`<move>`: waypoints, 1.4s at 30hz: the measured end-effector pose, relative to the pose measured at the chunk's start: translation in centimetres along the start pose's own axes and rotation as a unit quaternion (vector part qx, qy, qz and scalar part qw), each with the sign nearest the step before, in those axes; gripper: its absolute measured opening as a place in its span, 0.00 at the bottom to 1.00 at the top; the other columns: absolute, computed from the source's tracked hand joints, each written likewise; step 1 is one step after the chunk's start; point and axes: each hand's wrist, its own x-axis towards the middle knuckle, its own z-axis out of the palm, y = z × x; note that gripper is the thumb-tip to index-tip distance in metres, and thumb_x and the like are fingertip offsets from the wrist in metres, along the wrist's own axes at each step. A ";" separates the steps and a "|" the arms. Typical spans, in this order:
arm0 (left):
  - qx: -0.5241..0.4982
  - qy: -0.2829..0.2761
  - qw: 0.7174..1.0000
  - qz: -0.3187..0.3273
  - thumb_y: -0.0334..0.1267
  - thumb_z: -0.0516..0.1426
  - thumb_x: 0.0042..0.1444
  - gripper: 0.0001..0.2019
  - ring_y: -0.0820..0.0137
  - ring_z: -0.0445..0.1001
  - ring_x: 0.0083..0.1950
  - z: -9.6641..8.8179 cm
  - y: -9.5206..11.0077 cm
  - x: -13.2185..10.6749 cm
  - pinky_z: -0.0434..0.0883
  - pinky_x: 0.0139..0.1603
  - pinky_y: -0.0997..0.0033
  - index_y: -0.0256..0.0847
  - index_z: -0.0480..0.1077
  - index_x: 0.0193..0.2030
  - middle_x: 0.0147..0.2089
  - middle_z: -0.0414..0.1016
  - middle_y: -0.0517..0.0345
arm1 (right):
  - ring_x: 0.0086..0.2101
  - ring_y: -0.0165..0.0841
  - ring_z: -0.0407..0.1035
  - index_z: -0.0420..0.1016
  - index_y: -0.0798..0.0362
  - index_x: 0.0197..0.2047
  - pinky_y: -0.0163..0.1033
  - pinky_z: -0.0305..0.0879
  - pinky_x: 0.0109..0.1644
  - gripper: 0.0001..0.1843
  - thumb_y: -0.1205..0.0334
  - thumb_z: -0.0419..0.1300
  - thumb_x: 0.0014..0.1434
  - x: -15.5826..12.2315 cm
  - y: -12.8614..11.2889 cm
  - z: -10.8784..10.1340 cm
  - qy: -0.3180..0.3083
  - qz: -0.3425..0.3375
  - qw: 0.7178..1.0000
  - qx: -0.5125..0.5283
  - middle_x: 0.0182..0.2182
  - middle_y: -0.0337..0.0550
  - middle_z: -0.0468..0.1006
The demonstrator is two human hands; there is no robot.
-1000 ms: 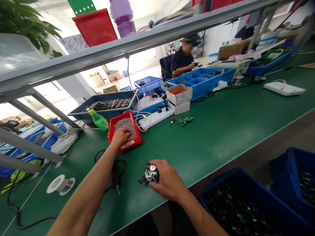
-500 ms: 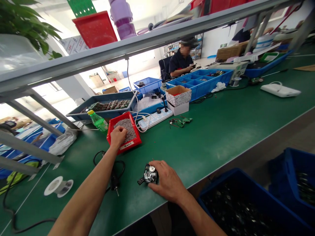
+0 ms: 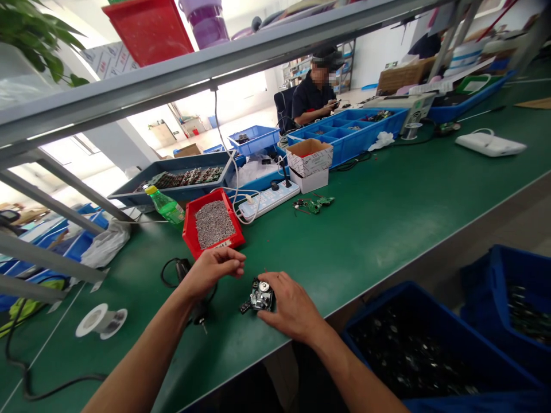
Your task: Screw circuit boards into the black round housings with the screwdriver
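My right hand (image 3: 293,307) is closed around the right side of a small black-and-silver disc-drive mechanism (image 3: 260,296) with a round silver hub, lying on the green bench. My left hand (image 3: 218,268) hovers just left of and above it, thumb and fingers pinched together; whatever they hold is too small to make out. Behind the left hand stands a red bin (image 3: 235,236) filled with tiny silver metal pieces (image 3: 215,222). A black corded tool with a thin metal tip (image 3: 200,316) lies partly hidden under my left wrist.
A solder spool (image 3: 101,321) lies at left. Behind the red bin are a green bottle (image 3: 166,205), a power strip (image 3: 270,202) and a small carton (image 3: 309,163). Circuit boards (image 3: 314,203) lie mid-bench. Blue crates (image 3: 413,298) stand below the right edge. A person (image 3: 314,94) sits opposite.
My left hand has come out of the red bin toward me and the mechanism, fingers pinched. My right hand stays on the mechanism. The view has shifted slightly.
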 end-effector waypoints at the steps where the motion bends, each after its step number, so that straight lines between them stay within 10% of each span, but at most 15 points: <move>1: -0.004 -0.033 0.999 -0.011 0.41 0.64 0.52 0.12 0.71 0.77 0.33 0.6 -0.1 -0.7 0.73 0.38 0.70 0.35 0.75 0.40 0.35 0.78 0.54 | 0.53 0.41 0.65 0.66 0.49 0.58 0.47 0.63 0.59 0.34 0.65 0.68 0.48 0.0 0.0 0.0 0.001 0.001 1.000 -0.002 0.52 0.45 0.73; 14: 0.263 -0.091 0.960 0.035 0.35 0.57 0.53 0.06 0.69 0.73 0.36 3.9 0.3 -2.2 0.68 0.38 0.72 0.39 0.77 0.34 0.35 0.76 0.57 | 0.52 0.42 0.65 0.66 0.48 0.57 0.47 0.64 0.58 0.33 0.65 0.68 0.47 0.0 0.4 0.5 0.014 -0.006 1.000 -0.008 0.51 0.44 0.73; 36: 0.252 -0.022 0.967 -0.036 0.37 0.59 0.51 0.05 0.72 0.65 0.26 5.4 -0.4 -2.2 0.61 0.27 0.74 0.38 0.73 0.30 0.26 0.72 0.61 | 0.50 0.42 0.65 0.66 0.48 0.55 0.48 0.65 0.55 0.32 0.65 0.69 0.47 0.0 0.3 0.3 0.017 -0.006 1.000 -0.009 0.50 0.43 0.74; 42: 0.355 -0.059 0.927 0.104 0.36 0.56 0.59 0.08 0.69 0.72 0.36 5.0 0.0 -3.1 0.67 0.39 0.71 0.40 0.77 0.35 0.35 0.74 0.56 | 0.51 0.42 0.65 0.66 0.48 0.57 0.47 0.65 0.57 0.33 0.64 0.69 0.47 0.0 0.5 0.4 0.012 -0.009 1.000 -0.006 0.52 0.44 0.73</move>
